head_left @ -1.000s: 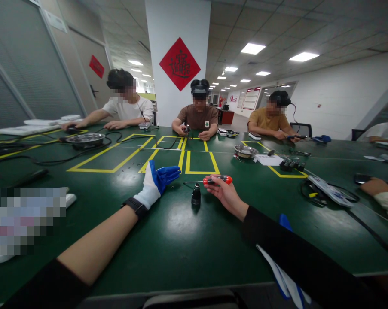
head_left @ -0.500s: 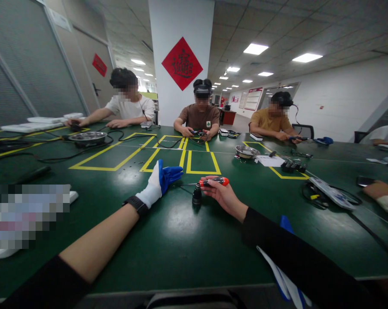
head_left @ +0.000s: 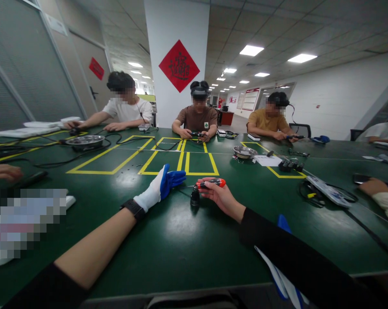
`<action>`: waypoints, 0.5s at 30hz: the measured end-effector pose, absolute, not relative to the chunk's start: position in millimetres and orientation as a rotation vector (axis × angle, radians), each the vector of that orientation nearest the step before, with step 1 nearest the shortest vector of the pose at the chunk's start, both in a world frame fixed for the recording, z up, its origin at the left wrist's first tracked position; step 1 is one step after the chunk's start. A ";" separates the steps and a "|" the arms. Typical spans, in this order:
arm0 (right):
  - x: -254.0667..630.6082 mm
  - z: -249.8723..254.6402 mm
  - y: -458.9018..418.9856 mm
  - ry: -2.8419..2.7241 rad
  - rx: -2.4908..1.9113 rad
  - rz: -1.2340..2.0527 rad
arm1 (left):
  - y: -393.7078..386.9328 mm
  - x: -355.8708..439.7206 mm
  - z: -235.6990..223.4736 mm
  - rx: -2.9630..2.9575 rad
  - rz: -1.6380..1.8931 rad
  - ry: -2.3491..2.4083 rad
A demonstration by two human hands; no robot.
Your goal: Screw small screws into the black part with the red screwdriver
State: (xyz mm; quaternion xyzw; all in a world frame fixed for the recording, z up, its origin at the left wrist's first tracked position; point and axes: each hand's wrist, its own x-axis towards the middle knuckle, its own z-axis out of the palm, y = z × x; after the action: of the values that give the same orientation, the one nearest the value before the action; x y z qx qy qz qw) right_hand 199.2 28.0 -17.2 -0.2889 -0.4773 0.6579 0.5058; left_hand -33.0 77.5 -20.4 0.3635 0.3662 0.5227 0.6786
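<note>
Your gloved left hand (head_left: pixel 157 189) and the screwdriver (head_left: pixel 220 183) have drawn closer together at mid-frame, bringing its thin metal shaft (head_left: pixel 190 186) near the blue fingertips (head_left: pixel 181 174). Your bare right hand (head_left: pixel 222 196) grips its rounded red-and-black handle (head_left: pixel 222 182); the left, in white fabric with blue coating, is open, fingers extended. A dark, tapered cylinder (head_left: pixel 195 198) stands upright between them on the glossy green table (head_left: pixel 181 253)

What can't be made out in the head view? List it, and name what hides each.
Head view: tip of the screwdriver, too small and dim near the left hand to tell whether they touch.
Head view: loose glove, middle covered by the right sleeve, end cut by bottom edge.
Head view: flat item at left, top hidden by pixelation.
Head view: contents of the metal bowl, too small.
</note>
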 end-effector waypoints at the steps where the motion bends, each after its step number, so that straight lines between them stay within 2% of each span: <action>1: 198.8 -17.0 27.9 -1.150 -0.698 1.586 | 78.2 -33.1 -21.2 0.816 1.172 0.818; 10: 199.6 -17.2 29.3 -1.064 -0.695 1.594 | 83.6 -34.4 -29.0 0.818 1.300 0.801; 15: 204.6 -17.5 31.9 -1.023 -0.688 1.593 | 77.7 -36.6 -26.4 1.054 1.279 0.943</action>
State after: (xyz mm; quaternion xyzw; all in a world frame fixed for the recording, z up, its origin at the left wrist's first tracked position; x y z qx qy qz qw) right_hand 204.6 31.9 -17.5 -0.2885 -0.4295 0.6685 0.5342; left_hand -36.6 77.7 -26.4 0.4508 0.4031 0.5469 0.5789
